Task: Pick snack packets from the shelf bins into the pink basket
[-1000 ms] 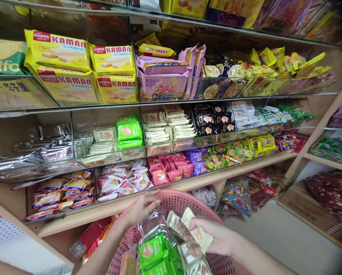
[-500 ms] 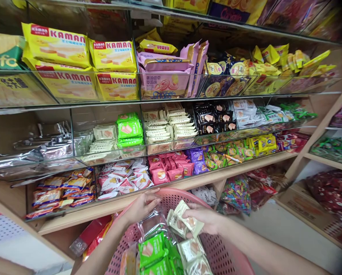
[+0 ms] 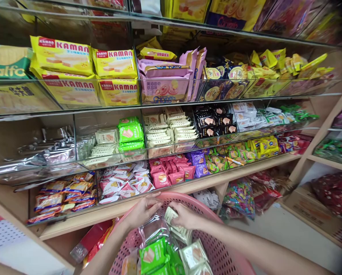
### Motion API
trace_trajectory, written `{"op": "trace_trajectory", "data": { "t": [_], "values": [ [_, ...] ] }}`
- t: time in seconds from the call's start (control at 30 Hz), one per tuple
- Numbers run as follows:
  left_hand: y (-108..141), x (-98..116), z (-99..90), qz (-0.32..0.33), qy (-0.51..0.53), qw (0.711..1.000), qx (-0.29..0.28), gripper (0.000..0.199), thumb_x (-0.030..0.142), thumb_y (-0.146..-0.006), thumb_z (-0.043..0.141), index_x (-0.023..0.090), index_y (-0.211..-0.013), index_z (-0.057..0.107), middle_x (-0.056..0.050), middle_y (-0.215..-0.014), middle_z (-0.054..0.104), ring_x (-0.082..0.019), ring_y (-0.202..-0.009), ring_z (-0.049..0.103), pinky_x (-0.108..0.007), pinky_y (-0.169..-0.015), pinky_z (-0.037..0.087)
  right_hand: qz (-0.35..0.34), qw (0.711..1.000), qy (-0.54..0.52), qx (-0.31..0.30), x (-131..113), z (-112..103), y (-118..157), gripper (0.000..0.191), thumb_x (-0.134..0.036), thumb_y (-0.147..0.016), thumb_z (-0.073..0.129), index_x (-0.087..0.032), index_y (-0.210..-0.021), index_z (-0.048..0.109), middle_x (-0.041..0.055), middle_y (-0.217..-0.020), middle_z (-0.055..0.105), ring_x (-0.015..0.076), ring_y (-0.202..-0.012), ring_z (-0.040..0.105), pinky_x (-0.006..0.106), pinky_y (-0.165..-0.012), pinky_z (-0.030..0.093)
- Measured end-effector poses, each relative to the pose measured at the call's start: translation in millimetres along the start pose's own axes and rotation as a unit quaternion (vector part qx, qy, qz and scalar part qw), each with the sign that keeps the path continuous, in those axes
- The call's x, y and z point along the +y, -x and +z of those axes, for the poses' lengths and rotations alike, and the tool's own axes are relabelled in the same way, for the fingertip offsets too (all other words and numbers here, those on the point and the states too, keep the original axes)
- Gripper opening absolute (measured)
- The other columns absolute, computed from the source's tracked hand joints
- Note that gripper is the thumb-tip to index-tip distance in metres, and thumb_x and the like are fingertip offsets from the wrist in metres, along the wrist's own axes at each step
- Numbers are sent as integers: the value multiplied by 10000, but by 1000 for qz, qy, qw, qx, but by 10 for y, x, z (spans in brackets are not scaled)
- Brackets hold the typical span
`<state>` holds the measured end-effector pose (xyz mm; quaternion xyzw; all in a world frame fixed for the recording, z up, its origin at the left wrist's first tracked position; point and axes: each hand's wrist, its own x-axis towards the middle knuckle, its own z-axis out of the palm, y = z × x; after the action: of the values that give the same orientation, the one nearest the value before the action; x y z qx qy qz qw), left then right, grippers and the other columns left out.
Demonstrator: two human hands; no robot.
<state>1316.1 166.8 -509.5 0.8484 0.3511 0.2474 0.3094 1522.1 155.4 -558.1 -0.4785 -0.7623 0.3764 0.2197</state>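
A pink perforated basket [image 3: 219, 244] stands low in the head view, against the shelf edge. In it lie green packets [image 3: 155, 256], cream packets [image 3: 194, 255] and a clear plastic wrapper [image 3: 153, 229]. My right hand [image 3: 185, 216] is closed on cream packets [image 3: 171, 217] inside the basket, near its far side. At the basket's far left rim rests my left hand [image 3: 145, 209], fingers curled together beside the clear wrapper; whatever they pinch, if anything, is too hidden to make out.
Glass-fronted shelves [image 3: 171, 103] hold yellow KAMAN packs [image 3: 63, 55], purple packs [image 3: 165, 86] and many small snack packets. Below the wooden shelf edge [image 3: 102, 212] are a bag of colourful sweets [image 3: 239, 198] and, at right, a cardboard box [image 3: 311, 210].
My right hand has moved left and turned downward with the cream packets, which now sit lower in the basket. The view has tilted slightly up, so the shelves appear lower.
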Motion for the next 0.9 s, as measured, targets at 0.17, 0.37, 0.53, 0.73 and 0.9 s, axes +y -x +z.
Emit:
{"op": "trace_trajectory", "data": {
  "t": [0.17,0.37,0.53,0.73,0.9],
  "values": [
    [-5,-22,2,-11,-10,1000,-1,419,473,-908,411,218,-740,698,-27,-834,726,-239,-1246,472,-316,-1029,352,5,996,84,-9,62,23,14,432,-122,-645,598,-138,-1075,563,99,-1059,614,247,-992,546,327,-855,400],
    [-11,2,1,-17,-14,1000,-1,430,471,-907,412,211,-703,686,-33,-804,721,-236,-1234,481,-313,-1025,360,-3,988,152,29,-43,45,124,560,-95,-691,552,-178,-1241,490,159,-1253,525,300,-1146,490,398,-946,385],
    [-8,-3,3,-18,-3,1000,4,454,508,-896,410,212,-698,691,-28,-802,724,-250,-1233,480,-330,-1025,361,39,956,290,20,-181,143,203,714,-133,-684,632,-131,-1356,388,213,-1293,488,363,-1170,479,479,-931,414],
    [1,-4,6,-23,-13,1000,8,450,498,-898,410,212,-678,678,-22,-764,713,-245,-1215,496,-321,-1008,371,67,929,363,-22,-222,222,248,910,-55,-612,681,-176,-1425,290,215,-1348,445,378,-1190,474,488,-940,426],
    [13,13,3,-37,-26,999,9,450,484,-904,406,206,-661,663,-23,-762,704,-237,-1219,486,-296,-1013,361,55,924,379,-17,-192,256,232,945,-8,-603,638,-184,-1445,246,221,-1343,456,374,-1174,492,493,-931,433]
  ]
}}
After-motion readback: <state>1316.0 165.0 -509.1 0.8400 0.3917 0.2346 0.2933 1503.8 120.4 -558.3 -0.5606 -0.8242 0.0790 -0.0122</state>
